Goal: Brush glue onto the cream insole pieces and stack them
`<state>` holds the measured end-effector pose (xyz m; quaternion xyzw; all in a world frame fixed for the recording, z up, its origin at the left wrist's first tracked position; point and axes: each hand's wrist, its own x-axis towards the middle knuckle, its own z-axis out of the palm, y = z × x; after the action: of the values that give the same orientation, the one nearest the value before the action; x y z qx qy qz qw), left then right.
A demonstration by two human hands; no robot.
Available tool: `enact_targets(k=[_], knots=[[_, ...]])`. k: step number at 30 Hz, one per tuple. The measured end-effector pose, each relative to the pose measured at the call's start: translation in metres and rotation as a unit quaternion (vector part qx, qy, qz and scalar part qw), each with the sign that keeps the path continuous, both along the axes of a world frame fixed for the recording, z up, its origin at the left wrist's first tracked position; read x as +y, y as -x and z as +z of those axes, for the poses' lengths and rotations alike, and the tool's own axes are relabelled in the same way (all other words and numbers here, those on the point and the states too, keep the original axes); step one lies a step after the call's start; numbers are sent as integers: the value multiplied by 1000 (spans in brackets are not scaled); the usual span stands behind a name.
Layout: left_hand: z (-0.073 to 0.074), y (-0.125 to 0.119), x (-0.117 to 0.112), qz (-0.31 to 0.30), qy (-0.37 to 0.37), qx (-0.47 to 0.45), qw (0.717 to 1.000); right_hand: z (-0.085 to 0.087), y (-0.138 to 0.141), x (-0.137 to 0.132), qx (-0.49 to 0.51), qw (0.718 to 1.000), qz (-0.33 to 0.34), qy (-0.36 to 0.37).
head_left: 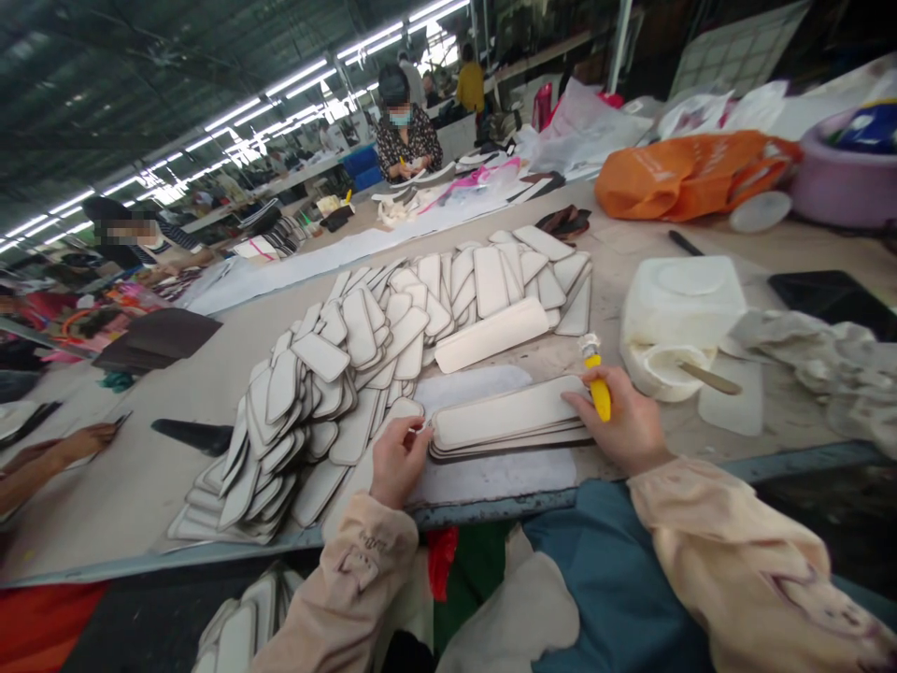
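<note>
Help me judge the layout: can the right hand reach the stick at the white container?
Probably yes: nothing visible separates the right hand from the stick, though that hand holds a yellow-handled brush.

"How are the stacked panels (505, 411) coloured?"
"They are coloured off-white and are bordered by a darker line."
"And the brush (598, 381)?"
"Bright yellow is seen on it."
"What is shown on the sleeves (729, 528)?"
"Beige is shown, printed with cartoon figures."
"Elsewhere?"
"The bag (673, 182) is coloured orange, the tub (837, 182) lilac; the co-worker's top (412, 150) is patterned light on black."
</note>
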<state>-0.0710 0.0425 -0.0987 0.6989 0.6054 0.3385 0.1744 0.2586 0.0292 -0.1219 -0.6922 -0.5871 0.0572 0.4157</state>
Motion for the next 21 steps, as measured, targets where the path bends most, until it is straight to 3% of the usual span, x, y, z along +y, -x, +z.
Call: enact_targets(k=[4,8,21], knots=[[-13,-3,-16,3,0,3,1000,-3,-1,0,-14,1000,0,4],[-21,-7,-16,13,-15,9,1000,-6,-2,1,-26,1000,2,-4],[-23,-12,-20,-6,-88,7,996,-7,-2,1,-46,999,0,14]])
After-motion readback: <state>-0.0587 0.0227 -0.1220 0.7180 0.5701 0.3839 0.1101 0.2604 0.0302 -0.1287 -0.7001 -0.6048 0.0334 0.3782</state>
